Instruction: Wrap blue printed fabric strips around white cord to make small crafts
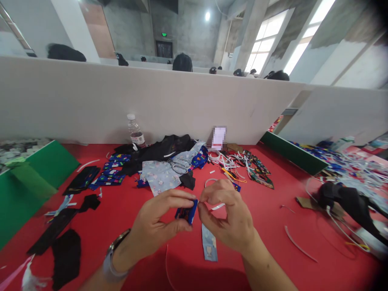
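Observation:
Between the thumb and fingers of my left hand (159,218) is a small folded piece of dark blue patterned fabric (186,212). My right hand (228,216) is beside it, thumb and forefinger pinched at the fabric's right edge. Whether those fingertips grip the cloth or some thin thing is too small to tell. A white strip (218,207) shows by my right fingers. Below my right hand a light blue printed fabric strip (209,244) lies on the red table (139,262). My left wrist wears a watch.
Behind my hands lie a pale blue printed cloth (160,176), scissors (179,165), black fabric (166,147) and tangled white cords (230,161). A plastic bottle (136,131) stands by the white partition (169,101). Green dividers (27,194) flank the table. Black scraps (66,254) lie left.

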`<state>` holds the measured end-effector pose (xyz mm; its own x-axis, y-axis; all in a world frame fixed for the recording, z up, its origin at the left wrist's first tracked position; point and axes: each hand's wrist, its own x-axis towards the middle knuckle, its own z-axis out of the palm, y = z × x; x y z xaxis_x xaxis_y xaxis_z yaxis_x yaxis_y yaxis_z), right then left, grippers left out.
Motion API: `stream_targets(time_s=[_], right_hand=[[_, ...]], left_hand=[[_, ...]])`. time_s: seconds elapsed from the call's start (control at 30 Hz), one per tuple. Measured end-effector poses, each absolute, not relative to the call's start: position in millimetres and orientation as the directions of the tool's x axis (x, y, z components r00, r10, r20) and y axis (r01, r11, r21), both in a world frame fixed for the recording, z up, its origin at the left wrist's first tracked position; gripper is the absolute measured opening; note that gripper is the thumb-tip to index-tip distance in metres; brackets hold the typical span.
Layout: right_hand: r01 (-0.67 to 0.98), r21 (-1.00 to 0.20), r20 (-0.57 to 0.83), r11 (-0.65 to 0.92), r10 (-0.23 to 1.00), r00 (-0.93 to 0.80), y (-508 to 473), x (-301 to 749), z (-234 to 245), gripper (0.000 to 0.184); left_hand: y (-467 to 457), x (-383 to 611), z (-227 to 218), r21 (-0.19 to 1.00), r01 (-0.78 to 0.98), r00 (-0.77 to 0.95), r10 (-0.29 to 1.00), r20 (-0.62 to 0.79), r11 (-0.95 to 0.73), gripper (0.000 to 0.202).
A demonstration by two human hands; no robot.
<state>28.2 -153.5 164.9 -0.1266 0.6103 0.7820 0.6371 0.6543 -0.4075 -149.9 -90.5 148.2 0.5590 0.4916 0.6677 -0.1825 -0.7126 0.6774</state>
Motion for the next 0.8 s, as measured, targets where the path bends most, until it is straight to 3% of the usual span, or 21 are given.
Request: stream_targets(time_s=[0.33, 0.63, 0.8], right_hand=[[0.606, -0.407, 0.781, 0.684, 0.604, -0.157, -153.5, 28.2, 163.0, 0.035], [0.525, -0.447, 0.832, 0.725, 0.552, -0.054, -151.2, 19.4, 158.1, 0.035], [0.454, -0.537, 0.81, 0.711, 0.584, 0.043, -152.2, 13.3, 149.8, 0.036]], left_hand=[[-87.8, -150.3, 144.8, 0.683, -0.226, 0.609, 0.447, 0.655, -0.694, 0.034], [-92.6, -147.3, 145.2, 0.709, -0.235, 0.601, 0.474, 0.643, -0.664, 0.03], [-95.1, -148.5, 142.0, 0.747, -0.228, 0.585, 0.526, 0.617, -0.624, 0.031]])
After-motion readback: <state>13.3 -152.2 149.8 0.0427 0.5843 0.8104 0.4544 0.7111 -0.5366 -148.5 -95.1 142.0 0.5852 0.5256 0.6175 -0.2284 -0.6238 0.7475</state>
